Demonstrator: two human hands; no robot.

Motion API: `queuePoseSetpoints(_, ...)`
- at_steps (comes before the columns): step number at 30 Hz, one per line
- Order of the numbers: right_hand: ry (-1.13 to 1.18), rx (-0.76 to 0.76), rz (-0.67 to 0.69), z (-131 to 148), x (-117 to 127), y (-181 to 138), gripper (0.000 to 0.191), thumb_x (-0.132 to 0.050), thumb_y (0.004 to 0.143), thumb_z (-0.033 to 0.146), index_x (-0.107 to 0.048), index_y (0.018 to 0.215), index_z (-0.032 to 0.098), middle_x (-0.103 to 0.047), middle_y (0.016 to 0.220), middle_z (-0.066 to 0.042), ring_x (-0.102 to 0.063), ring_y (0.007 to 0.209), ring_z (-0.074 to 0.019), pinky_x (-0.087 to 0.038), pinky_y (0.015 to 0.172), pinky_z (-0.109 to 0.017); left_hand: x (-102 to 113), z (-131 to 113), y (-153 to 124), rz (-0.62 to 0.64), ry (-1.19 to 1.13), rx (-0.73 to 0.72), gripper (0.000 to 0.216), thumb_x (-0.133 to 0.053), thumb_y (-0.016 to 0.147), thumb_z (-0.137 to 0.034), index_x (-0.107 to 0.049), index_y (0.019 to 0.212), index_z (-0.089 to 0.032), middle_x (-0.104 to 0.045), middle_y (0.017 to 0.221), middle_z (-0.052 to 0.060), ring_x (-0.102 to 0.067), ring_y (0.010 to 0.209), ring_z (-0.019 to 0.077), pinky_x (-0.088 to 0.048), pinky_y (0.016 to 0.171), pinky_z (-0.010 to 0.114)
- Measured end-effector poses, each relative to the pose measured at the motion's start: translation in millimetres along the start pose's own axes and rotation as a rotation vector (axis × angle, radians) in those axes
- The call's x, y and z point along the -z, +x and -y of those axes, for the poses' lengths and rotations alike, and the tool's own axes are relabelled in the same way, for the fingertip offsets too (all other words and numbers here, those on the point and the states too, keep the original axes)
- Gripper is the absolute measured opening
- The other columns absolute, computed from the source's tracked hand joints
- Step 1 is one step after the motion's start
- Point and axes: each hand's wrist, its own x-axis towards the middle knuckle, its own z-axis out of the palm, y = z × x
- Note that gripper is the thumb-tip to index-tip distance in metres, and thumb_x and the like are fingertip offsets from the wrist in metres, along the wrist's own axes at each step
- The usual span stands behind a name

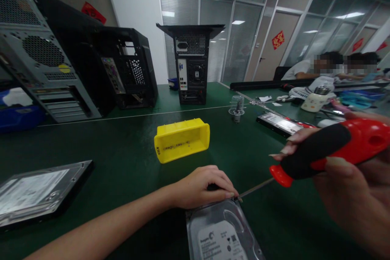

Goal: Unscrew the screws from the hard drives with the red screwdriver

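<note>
A silver hard drive with a white label lies on the green table at the bottom centre. My left hand grips its far edge, fingers curled and fingertips close to the far right corner. In my right hand is a red and black screwdriver, tilted, its shaft running down and left. The screwdriver's tip meets the drive's far right corner beside my left fingertips; the exact contact point is too small to make out. Beyond my left hand, a yellow plastic bin rests on its side with its opening towards me.
Another hard drive lies at the left, and one more at the right. Computer cases stand along the back and left. A clear plastic container and a cream cup sit farther back. People sit at the far right.
</note>
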Motion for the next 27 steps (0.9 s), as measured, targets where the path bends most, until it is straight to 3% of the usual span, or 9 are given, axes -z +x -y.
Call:
queuePoseSetpoints(6,-0.005,0.023,-0.031,5,-5,-1,0.047,-0.073,0.074,0.019,-0.055,0.113,0.039,-0.063,0.092,-0.003,-0.067,0.079,-0.0225,-0.066,0.062,-0.041,1,1,-1,0.012,-0.003,-0.005,0.021,-0.052,0.094,-0.018,-0.069,0.106,-0.019,-0.071,0.104,0.003,-0.061,0.094,0.0146,-0.039,0.080,0.024)
queuePoseSetpoints(13,-0.012,0.011,-0.039,6,-5,-1,0.046,-0.073,0.075,0.021,-0.056,0.113,0.040,-0.063,0.094,-0.004,-0.066,0.079,-0.0235,-0.065,0.061,-0.044,1,1,-2,0.009,-0.010,-0.015,0.021,-0.054,0.093,-0.019,-0.069,0.106,-0.019,-0.071,0.104,0.004,-0.061,0.093,0.0152,-0.040,0.081,0.025)
queuePoseSetpoints(20,-0.015,0.048,0.006,4,-4,3,0.049,-0.072,0.075,0.016,-0.054,0.115,0.038,-0.063,0.092,-0.005,-0.066,0.078,-0.0254,-0.064,0.061,-0.047,1,2,-2,0.011,-0.002,-0.005,0.021,-0.054,0.093,-0.019,-0.070,0.107,-0.019,-0.070,0.104,0.004,-0.060,0.093,0.0151,-0.040,0.081,0.024)
queuePoseSetpoints(27,0.021,0.056,0.092,0,-5,15,0.044,-0.072,0.075,0.017,-0.052,0.109,0.036,-0.064,0.091,-0.003,-0.066,0.071,-0.0222,-0.063,0.056,-0.041,1,3,-2,0.010,-0.014,-0.017,0.022,-0.053,0.093,-0.018,-0.069,0.107,-0.018,-0.070,0.105,0.005,-0.061,0.095,0.0152,-0.040,0.083,0.024)
